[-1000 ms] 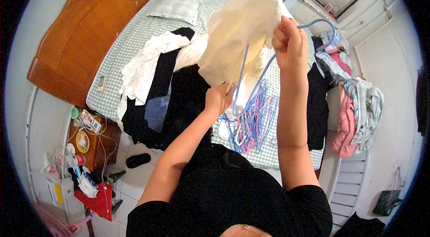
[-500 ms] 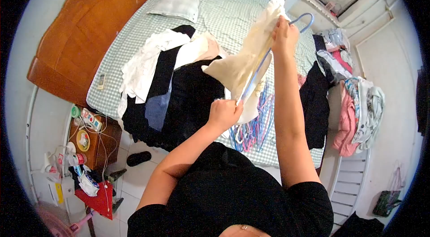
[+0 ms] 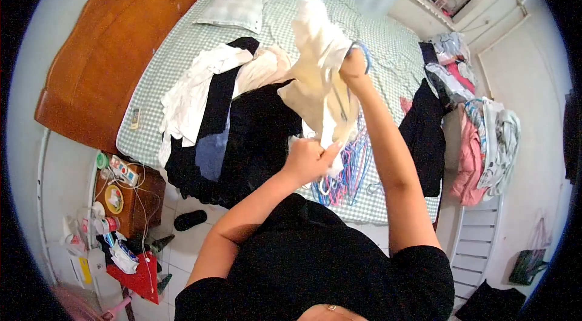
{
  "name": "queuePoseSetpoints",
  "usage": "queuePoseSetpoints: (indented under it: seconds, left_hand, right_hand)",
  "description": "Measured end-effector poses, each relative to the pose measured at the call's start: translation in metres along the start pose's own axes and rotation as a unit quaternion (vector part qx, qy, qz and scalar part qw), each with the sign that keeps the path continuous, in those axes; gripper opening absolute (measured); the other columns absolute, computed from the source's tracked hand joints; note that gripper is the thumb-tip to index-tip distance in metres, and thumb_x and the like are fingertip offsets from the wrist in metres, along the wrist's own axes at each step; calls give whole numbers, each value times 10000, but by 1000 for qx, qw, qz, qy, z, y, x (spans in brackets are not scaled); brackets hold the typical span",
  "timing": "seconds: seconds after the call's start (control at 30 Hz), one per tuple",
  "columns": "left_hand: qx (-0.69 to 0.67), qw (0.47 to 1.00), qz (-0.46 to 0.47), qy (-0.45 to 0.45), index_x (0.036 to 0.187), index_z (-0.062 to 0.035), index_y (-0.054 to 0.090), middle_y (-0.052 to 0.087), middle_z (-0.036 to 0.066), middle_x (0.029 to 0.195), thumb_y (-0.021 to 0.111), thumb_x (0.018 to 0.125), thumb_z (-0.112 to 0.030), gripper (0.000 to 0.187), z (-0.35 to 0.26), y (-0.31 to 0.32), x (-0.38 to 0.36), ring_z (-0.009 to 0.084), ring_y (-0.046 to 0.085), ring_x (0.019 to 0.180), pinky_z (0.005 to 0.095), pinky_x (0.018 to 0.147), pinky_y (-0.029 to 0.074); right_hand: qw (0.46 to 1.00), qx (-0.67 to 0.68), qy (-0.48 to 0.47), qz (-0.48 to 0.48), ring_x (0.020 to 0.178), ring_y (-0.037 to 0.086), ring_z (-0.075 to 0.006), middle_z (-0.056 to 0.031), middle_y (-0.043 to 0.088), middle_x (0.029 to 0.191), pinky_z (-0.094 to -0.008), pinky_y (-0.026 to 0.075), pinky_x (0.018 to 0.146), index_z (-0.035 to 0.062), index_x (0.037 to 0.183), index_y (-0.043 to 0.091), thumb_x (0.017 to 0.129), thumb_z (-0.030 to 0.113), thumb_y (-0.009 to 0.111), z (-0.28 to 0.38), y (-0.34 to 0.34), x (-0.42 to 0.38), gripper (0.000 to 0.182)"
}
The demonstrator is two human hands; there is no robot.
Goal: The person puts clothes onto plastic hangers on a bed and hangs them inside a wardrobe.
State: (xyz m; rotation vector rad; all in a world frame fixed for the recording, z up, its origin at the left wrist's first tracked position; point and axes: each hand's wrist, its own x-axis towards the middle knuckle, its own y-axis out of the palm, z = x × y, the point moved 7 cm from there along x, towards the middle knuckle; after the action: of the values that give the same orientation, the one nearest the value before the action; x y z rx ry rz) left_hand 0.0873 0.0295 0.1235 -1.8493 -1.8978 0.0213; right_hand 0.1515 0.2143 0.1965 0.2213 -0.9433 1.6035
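A cream-coloured garment (image 3: pixel 312 90) hangs in the air above the bed between my two hands. My right hand (image 3: pixel 353 67) is closed around the upper part of a blue clothes hanger (image 3: pixel 365 54); its hook shows beside the fingers. Part of the hanger runs down inside the cloth, and the rest is hidden. Lower down, my left hand (image 3: pixel 308 162) is closed on the garment's lower edge, slightly blurred. Below the garment, a heap of blue and pink hangers (image 3: pixel 348 175) lies on the bed.
On the checked bed (image 3: pixel 339 15) lie white clothes (image 3: pixel 194 90), black clothes (image 3: pixel 257 139) and a pillow (image 3: pixel 239 6). More black cloth (image 3: pixel 427 145) lies to the right. Folded clothes (image 3: pixel 470 157) drape over a rail. A nightstand (image 3: pixel 145 197) stands at left.
My right hand has moved left and down with the hanger and garment. The garment's top has swung left, and the hanger is turned so less of it shows. My left hand has dropped slightly.
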Motion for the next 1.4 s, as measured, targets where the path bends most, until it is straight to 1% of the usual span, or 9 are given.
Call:
queuePoseSetpoints:
  seconds: [0.07,0.13,0.27,0.37,0.53,0.77,1.0,1.2,1.4]
  left_hand:
    - [23,999,-34,5,659,-20,607,592,86,643,658,748,-140,158,-1,-23,9,200,578,566,302,516,449]
    - [92,984,-146,44,791,-28,592,598,108,850,701,694,-104,165,7,-62,19,237,582,786,325,663,463]
    - [251,901,-348,61,1222,-32,389,371,204,1247,771,629,-193,724,-13,-141,41,369,366,1155,450,964,317]
    - [280,892,-332,126,1298,-18,264,264,210,1345,802,580,-148,906,-30,-175,77,367,268,1244,444,1028,237]
    - [43,982,-181,-26,1013,-3,595,640,143,809,633,794,-158,270,7,-206,123,200,613,795,303,710,462]
    - [108,959,-235,120,791,-16,599,487,116,560,578,845,-233,225,-22,-231,127,152,440,502,299,503,361]
    - [243,928,-259,116,676,-9,514,472,184,574,560,854,-240,295,6,-243,136,280,434,477,358,477,334]
    - [235,946,-222,-3,1004,-44,603,591,106,923,594,780,-101,232,-5,-214,132,272,568,814,346,757,448]
    - [126,950,-176,226,1134,7,532,529,155,1083,599,778,-93,377,-92,-160,109,309,493,1027,378,911,370]
  right_hand:
    - [897,-50,345,272,605,536,-149,-68,539,610,-315,408,530,-51,848,616,758,70,540,-2,2,-24,169]
    - [913,-93,275,288,608,527,-123,-52,545,625,-304,405,524,-48,855,622,759,81,559,40,-15,-14,172]
    - [925,-111,182,314,625,575,-174,-135,632,697,-324,445,597,-20,841,645,782,173,574,80,-47,13,214]
    - [946,-47,146,287,680,555,-95,-55,627,740,-262,450,617,-36,887,633,775,117,609,126,-80,34,192]
    - [938,-31,178,297,590,471,-23,45,573,705,-182,359,485,-7,909,644,788,166,607,144,-124,56,215]
    - [971,-37,174,159,477,338,-26,74,405,565,-196,234,421,31,814,611,806,276,630,100,-188,78,246]
    - [985,-120,118,32,541,385,-45,59,446,600,-214,285,473,61,761,623,815,342,631,114,-225,84,286]
    - [971,-213,108,-1,559,488,-122,-25,538,590,-284,372,516,31,809,658,801,313,630,125,-210,80,283]
    - [988,-111,99,35,618,558,-97,-56,617,671,-263,451,576,16,978,633,862,165,539,125,-125,38,211]
